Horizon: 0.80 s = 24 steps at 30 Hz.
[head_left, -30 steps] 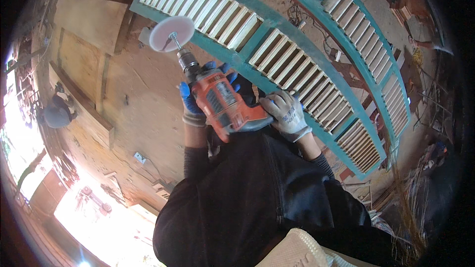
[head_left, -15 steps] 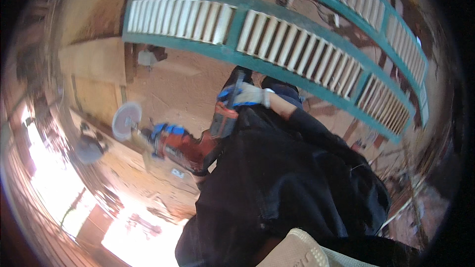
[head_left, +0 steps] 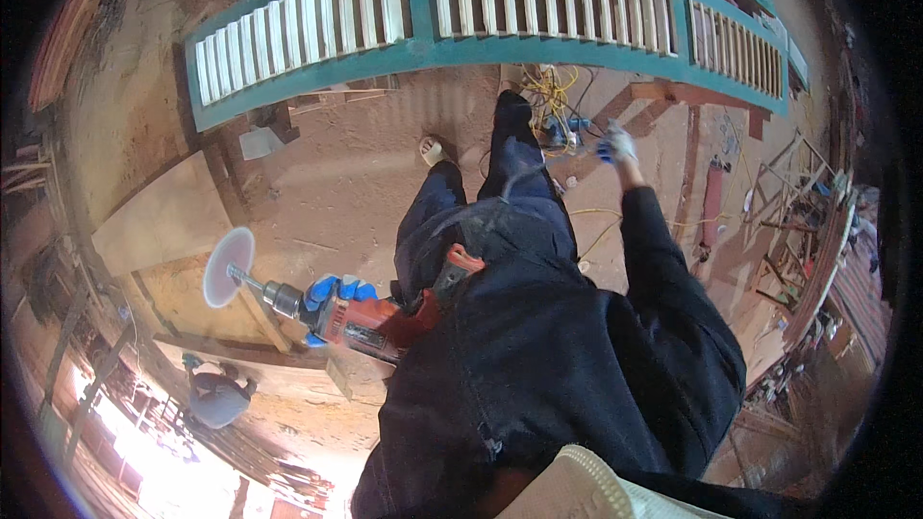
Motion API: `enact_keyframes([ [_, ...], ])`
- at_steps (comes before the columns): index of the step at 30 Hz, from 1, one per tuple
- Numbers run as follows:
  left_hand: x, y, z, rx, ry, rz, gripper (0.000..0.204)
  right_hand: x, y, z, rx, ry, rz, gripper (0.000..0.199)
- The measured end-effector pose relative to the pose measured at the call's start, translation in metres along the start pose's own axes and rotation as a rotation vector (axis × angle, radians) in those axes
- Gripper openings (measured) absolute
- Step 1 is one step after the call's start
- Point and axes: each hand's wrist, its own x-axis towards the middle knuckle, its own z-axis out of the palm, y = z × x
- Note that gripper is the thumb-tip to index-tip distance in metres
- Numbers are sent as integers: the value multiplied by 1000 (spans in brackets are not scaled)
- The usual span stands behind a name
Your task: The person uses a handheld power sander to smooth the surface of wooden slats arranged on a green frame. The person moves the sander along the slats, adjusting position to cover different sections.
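My left hand (head_left: 325, 306), in a blue and pale work glove, grips a red and black power drill (head_left: 370, 325) around its front body. A round sanding disc (head_left: 229, 267) sits on a shaft in the drill's metal chuck and points left. The drill's rear handle lies against my dark jacket. Out to the right, my right hand (head_left: 616, 144) is apart from the drill, in a white and blue glove; its fingers are small and smeared. Beyond my feet stretches a louvered shutter panel (head_left: 420, 19) with a teal frame and pale slats.
Tangled yellow cable (head_left: 548, 96) and a blue tool (head_left: 567, 127) lie on the floor near my right hand. A red cylinder (head_left: 712, 204) lies farther right. Plywood sheets (head_left: 168, 216) stand at left. A person (head_left: 216, 397) bends down at lower left. Wood scraps pile at right.
My right hand has let go of the drill's rear handle and swung out to the right. The left hand still holds the drill. The view has shifted, showing more floor.
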Motion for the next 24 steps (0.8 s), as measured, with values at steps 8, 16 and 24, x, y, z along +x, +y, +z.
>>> enact_keyframes([
  [8, 48, 35, -3, -82, -331, -155, 47, -268, -86, -208, 258, 541, -826, 28],
  [16, 99, -5, 2, -165, -538, -265, 53, -353, -233, -182, 663, 387, -1122, 39],
  [24, 152, -25, 45, -131, -455, -17, 57, -202, -351, -109, 343, -217, -592, 61],
])
